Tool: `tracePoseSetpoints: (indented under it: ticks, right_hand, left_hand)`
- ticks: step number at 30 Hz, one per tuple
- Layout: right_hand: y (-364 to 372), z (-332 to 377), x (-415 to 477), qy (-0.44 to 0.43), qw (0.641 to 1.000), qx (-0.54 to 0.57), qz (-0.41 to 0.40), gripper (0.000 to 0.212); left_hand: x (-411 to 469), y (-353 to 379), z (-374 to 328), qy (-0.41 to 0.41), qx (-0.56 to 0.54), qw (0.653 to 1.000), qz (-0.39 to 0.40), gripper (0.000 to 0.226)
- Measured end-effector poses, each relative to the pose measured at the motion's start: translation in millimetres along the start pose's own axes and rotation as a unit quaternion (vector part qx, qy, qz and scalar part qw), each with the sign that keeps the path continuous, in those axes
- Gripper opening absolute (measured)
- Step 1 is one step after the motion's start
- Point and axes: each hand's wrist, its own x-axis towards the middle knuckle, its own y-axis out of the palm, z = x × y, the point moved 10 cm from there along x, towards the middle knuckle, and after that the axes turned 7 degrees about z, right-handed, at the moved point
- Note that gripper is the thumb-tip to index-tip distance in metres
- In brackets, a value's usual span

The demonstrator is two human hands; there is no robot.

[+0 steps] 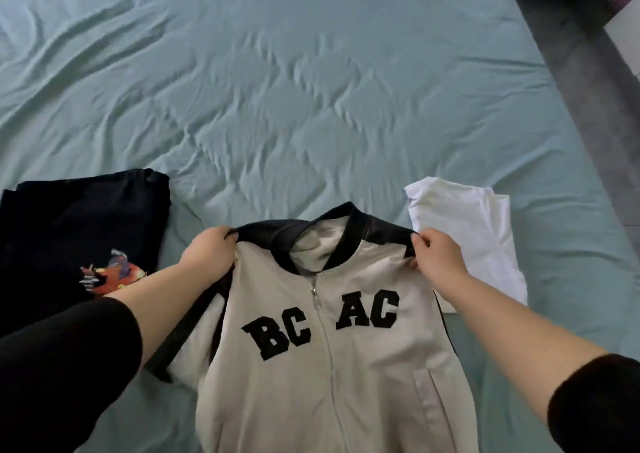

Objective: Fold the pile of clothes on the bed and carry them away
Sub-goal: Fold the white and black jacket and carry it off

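Observation:
A beige zip-up jacket (363, 359) with a black collar, black shoulders and black letters on the chest lies face up at the near edge of the bed. My left hand (209, 253) grips its left shoulder and my right hand (437, 255) pinches its right shoulder, so the collar end is held up a little. A folded black garment (79, 231) with an orange print lies to the left of the jacket. A folded white garment (467, 231) lies to the right, partly under my right forearm.
The bed (277, 89) is covered with a wrinkled pale teal sheet that stretches far ahead. A grey floor strip (581, 82) runs along the bed's right edge, with a white object (627, 33) at the far right.

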Motion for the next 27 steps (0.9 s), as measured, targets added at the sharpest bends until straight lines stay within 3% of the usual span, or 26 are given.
tracePoseSetpoints:
  ticks: [4,6,9,11,13,16,19,23,25,27]
  right_hand:
    - [-41.6,40.7,53.2,-0.025,0.997,0.022,-0.076,0.031]
    - [-50.3,58.8,81.4,-0.030,0.997,0.037,-0.068,0.029]
    - [-20.1,79.0,96.9,-0.043,0.999,0.016,0.027,0.050]
    - [21.6,85.3,78.3,-0.079,0.989,-0.104,0.068,0.061]
    - [77.4,81.7,38.1,-0.125,0.964,-0.213,0.103,0.062]
    - [165.9,58.9,-22.9,-0.154,0.924,-0.281,0.206,0.063]
    - [206.4,35.7,-19.0,-0.108,0.907,-0.306,0.270,0.068]
    - [215.3,39.8,16.5,-0.064,0.907,-0.302,0.285,0.071]
    - [214.9,49.0,13.8,-0.049,0.918,-0.298,0.259,0.068]
    - [212.9,65.1,-7.9,-0.065,0.938,-0.268,0.211,0.063]
  left_hand:
    - [56.1,-41.2,-48.8,0.052,-0.055,0.995,-0.060,0.034]
    - [83.8,-53.1,-71.7,0.081,-0.059,0.994,-0.047,0.033]
    - [100.6,-33.0,-80.2,0.072,0.014,0.997,0.011,0.070]
    - [85.6,-6.9,-68.7,0.072,0.126,0.989,0.000,0.083]
    - [48.7,34.5,-57.9,0.129,0.198,0.972,-0.017,0.078]
    - [-2.2,104.7,-24.1,0.198,0.290,0.935,0.040,0.073]
    - [20.8,126.0,25.8,0.134,0.345,0.923,0.106,0.076]
    - [58.6,123.3,31.2,0.111,0.302,0.925,0.200,0.073]
    - [47.9,113.3,20.6,0.146,0.278,0.934,0.171,0.071]
    - [22.0,79.9,20.8,0.184,0.241,0.952,0.045,0.069]
